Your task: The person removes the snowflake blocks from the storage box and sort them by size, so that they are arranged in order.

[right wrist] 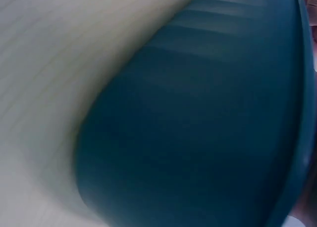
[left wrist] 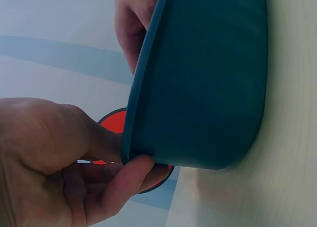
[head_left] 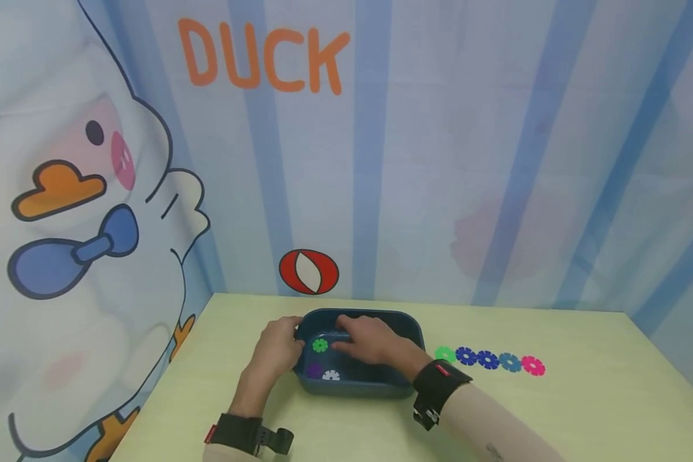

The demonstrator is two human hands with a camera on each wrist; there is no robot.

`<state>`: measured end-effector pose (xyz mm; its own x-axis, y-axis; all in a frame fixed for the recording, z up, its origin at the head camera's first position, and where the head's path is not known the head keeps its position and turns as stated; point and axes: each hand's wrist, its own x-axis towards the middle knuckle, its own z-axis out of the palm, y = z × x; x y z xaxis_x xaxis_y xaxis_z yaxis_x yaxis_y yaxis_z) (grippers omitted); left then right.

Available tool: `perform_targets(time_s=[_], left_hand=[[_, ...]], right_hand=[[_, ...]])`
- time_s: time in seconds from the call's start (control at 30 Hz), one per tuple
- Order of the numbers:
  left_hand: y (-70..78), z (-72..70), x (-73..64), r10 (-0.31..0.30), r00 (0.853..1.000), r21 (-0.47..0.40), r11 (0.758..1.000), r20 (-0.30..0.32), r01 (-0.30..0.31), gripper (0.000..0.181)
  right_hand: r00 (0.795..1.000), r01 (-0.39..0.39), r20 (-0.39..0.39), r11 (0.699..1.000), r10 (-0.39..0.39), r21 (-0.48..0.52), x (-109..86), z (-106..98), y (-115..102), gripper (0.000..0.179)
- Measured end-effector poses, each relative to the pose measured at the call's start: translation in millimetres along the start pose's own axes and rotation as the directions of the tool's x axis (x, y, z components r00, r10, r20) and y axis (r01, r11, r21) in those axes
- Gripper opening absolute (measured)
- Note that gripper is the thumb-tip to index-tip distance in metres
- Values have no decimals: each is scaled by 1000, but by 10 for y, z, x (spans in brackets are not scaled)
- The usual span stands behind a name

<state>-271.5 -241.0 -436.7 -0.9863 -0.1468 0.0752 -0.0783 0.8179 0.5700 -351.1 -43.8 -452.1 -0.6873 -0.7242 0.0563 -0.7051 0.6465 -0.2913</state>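
A dark blue-green plastic basin stands on the table, its outer wall filling much of the left wrist view. At its left end my left hand grips the rim between thumb and fingers. My right hand reaches over the right side into the basin, thumb and forefinger spread apart and pointing left. Nothing shows between them; its other fingers are hidden. On the basin floor lie a green notched disc, a purple one and a white one. The right wrist view shows mainly the basin's outside.
Right of the basin, a row of notched discs lies edge to edge on the pale yellow table: green, two dark blue, grey-blue and pink. A printed curtain hangs behind the table.
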Motion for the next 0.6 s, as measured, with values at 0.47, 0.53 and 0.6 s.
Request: perform_targets(time_s=[0.47, 0.53, 0.6], left_hand=[[-12, -9, 5, 16, 1000, -16, 1000, 2, -16, 43], [-16, -9, 5, 24, 1000, -15, 1000, -2, -24, 43], [-16, -14, 2, 32, 999, -10, 999, -6, -32, 43]], right_hand=[[997, -44, 64, 998, 41, 45, 159, 103, -126, 37], [996, -53, 69, 998, 50, 42, 174, 122, -145, 38], [996, -57, 73, 998, 55, 33, 190, 141, -163, 40]])
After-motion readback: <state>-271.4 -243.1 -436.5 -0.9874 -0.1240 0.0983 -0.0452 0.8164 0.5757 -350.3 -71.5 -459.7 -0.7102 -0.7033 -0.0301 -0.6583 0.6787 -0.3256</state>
